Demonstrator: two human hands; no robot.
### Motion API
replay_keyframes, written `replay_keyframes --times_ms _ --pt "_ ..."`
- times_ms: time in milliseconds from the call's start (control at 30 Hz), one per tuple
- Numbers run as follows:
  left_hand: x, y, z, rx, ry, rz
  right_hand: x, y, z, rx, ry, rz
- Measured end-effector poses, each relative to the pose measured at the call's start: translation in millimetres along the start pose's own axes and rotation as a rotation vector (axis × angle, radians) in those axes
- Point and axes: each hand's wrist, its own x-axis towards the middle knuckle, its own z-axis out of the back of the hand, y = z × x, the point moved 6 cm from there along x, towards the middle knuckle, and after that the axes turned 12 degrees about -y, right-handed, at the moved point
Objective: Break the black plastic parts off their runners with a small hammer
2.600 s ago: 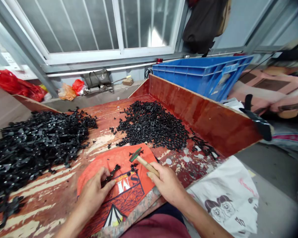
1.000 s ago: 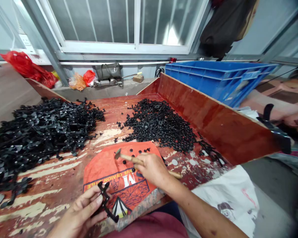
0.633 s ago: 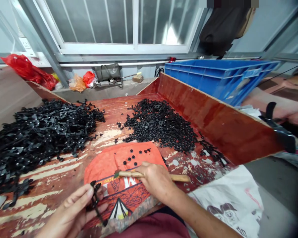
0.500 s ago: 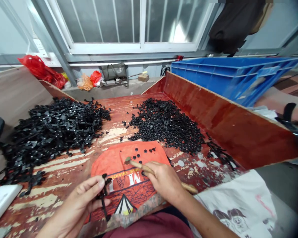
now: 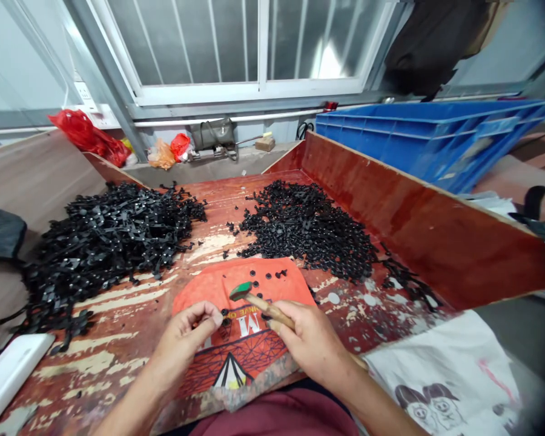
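My right hand is wrapped round the wooden handle of a small hammer. Its dark head, green on top, is over the orange printed cloth. My left hand is closed in a pinch at the cloth's left side, with a small black plastic part at its fingertips; the fingers partly hide it. Several round black pieces lie loose on the cloth, near the hammer head and farther back.
A tangled heap of black plastic parts covers the table's left; a second heap of small black pieces lies right of centre. Low red boards wall the right side, a blue crate behind. A white box is at the left front.
The long black strip that hung from my left hand is out of sight. That hand has moved right and forward over the cloth, and the hammer head has turned, showing its green top.
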Motion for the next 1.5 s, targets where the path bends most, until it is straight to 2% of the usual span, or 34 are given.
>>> replay_keyframes --times_ms 67,167,267,367,433,467,533,600,633,667,733,767,833,967,1100,1200,1300,1400,1500 --pt "4.4 -4.4 -0.8 0.075 0.006 -0.063 -0.8 -1.7 3.1 0.023 -0.005 -0.025" --pt "1.9 -9.0 -14.9 0.118 0.050 -0.157 0.7 3.3 2.7 0.115 -0.013 -0.043" --pt "-7.6 -9.5 -32.1 0.151 0.036 -0.254 4.1 11.2 -10.4 0.279 0.073 -0.086" --pt "-17.5 -12.7 -38.9 0.192 0.042 -0.357 6.4 15.4 -23.1 0.437 0.157 -0.158" --pt "-22.8 -20.4 -33.6 0.199 0.066 -0.448 7.7 15.8 -23.2 0.504 0.139 -0.196" --pt "-24.4 -25.2 -26.4 0.198 0.041 -0.491 8.1 15.4 -21.0 0.522 0.113 -0.210" --pt "-24.1 -32.9 -2.1 0.191 -0.148 -0.522 8.1 13.5 -14.2 0.526 0.044 -0.237" --pt "-21.8 -31.4 22.2 0.165 -0.361 -0.430 6.7 11.8 -8.3 0.495 -0.012 -0.244" --pt "-20.0 -26.2 28.1 0.150 -0.397 -0.336 5.6 11.5 -6.6 0.469 -0.029 -0.236" --pt "-18.0 -19.1 27.7 0.139 -0.363 -0.224 4.3 11.5 -5.6 0.435 -0.043 -0.221" --pt "-17.5 -6.1 13.1 0.104 -0.176 -0.036 1.2 13.0 -5.7 0.341 -0.066 -0.174" --pt "-19.3 -2.7 3.3 0.072 -0.087 0.018 -0.4 14.5 -6.3 0.287 -0.077 -0.142" --pt "-23.8 -2.6 -14.0 -0.027 0.009 0.061 -3.9 18.9 -8.6 0.192 -0.091 -0.073" --pt "-28.6 -5.4 -36.6 -0.251 0.038 0.141 -9.4 25.8 -14.4 0.160 -0.074 -0.021" --pt "-21.3 -0.4 -36.5 -0.380 0.009 0.207 -9.9 28.0 -13.8 0.242 -0.024 -0.053" --pt "-2.2 2.4 -19.0 -0.168 -0.055 0.154 -9.1 24.0 -3.3 0.246 -0.016 -0.040" --pt "24.2 -2.0 -5.3 0.158 -0.059 0.005 -10.0 3.7 13.2 0.166 -0.056 -0.074" --pt "47.0 -5.7 -6.9 0.433 -0.018 -0.159 -14.1 -25.9 25.3 0.065 -0.077 -0.128" --pt "61.6 -4.5 -14.1 0.592 -0.036 -0.233 -18.9 -50.4 29.7 -0.037 -0.085 -0.146"
